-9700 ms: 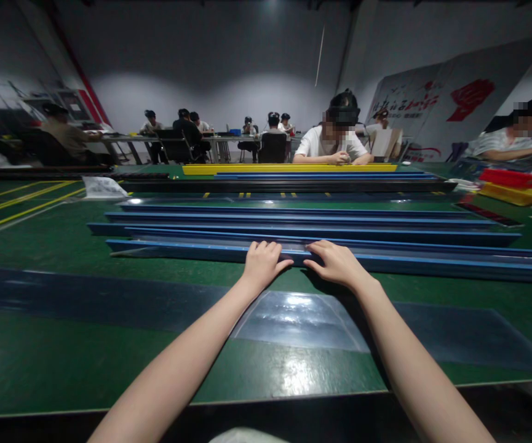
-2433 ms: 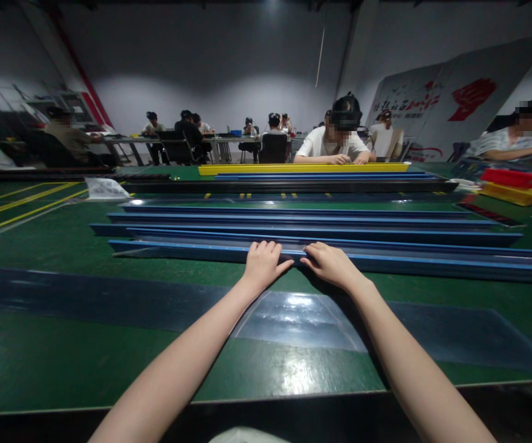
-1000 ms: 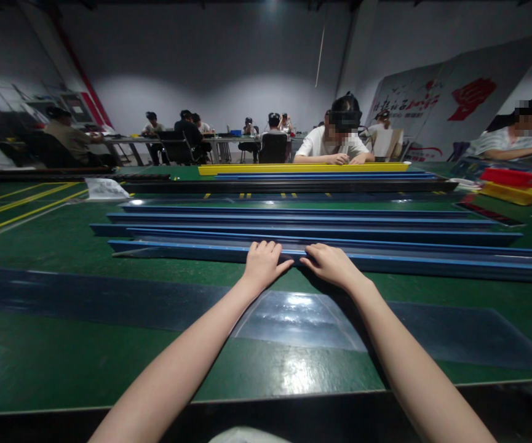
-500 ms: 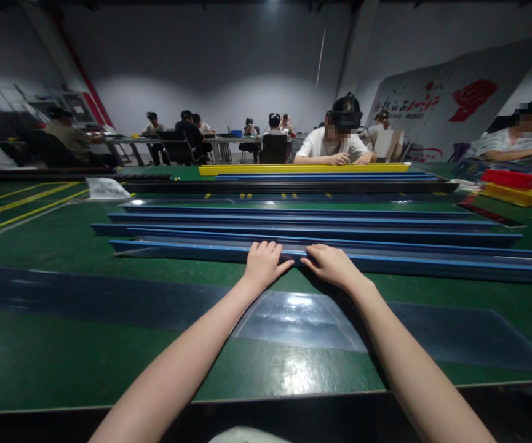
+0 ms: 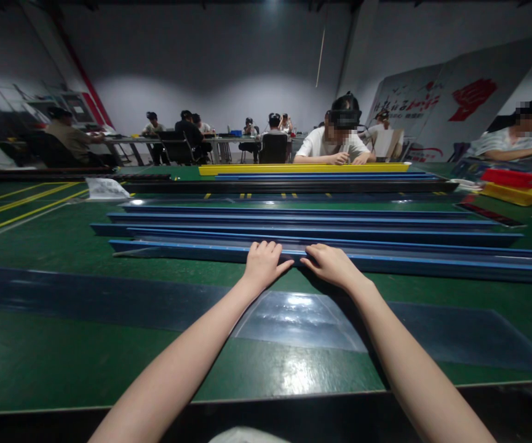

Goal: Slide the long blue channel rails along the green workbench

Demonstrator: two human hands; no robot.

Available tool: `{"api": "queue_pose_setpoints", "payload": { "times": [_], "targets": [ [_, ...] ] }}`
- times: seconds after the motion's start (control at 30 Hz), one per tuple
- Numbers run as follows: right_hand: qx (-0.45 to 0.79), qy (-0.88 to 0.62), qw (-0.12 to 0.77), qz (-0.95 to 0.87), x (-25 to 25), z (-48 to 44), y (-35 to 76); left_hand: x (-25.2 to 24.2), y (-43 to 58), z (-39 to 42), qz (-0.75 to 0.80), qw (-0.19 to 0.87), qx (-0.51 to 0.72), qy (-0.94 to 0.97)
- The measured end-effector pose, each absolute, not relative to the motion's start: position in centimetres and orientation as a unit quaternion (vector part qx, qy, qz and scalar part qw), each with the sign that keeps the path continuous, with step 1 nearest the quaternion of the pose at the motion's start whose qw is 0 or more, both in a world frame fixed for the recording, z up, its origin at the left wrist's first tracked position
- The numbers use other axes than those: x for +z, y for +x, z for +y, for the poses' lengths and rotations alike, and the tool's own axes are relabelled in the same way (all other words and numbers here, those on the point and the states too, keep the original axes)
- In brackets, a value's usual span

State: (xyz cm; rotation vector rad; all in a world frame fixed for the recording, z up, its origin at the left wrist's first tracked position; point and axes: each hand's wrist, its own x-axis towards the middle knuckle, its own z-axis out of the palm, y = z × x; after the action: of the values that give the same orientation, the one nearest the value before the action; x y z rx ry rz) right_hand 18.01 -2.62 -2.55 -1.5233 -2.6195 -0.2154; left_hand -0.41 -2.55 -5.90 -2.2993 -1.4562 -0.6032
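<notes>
A long blue channel strip [image 5: 192, 250] lies across the green table, the nearest of several like it. My left hand [image 5: 264, 263] grips its near wall, fingers bent over the top edge and thumb along the front face. A short way to the right, my right hand [image 5: 330, 263] is closed on the same wall, its thumb pointing toward the left one. Behind it lie more blue strips [image 5: 302, 235]. Closer to me, a flat transparent plastic sheet [image 5: 297, 320] stretches over the tabletop beneath my forearms.
Farther back are black strips [image 5: 293, 186] and a yellow strip [image 5: 302, 169], with a co-worker [image 5: 334, 138] bent over the far side. Red [image 5: 517, 179] and yellow trays [image 5: 517, 194] stand at right beside another person. A clear plastic bag [image 5: 106, 188] lies at left. The table's near edge [image 5: 293, 399] runs below my forearms.
</notes>
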Motion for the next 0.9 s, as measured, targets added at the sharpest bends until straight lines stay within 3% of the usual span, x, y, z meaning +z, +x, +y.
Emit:
{"api": "queue_pose_setpoints", "payload": {
  "times": [0.9],
  "targets": [
    [-0.081, -0.489, 0.065, -0.866, -2.72, -2.6, 18.13, -5.89, -0.4, -2.56, -0.517, 0.195, -0.197, -0.81]
  ]
}}
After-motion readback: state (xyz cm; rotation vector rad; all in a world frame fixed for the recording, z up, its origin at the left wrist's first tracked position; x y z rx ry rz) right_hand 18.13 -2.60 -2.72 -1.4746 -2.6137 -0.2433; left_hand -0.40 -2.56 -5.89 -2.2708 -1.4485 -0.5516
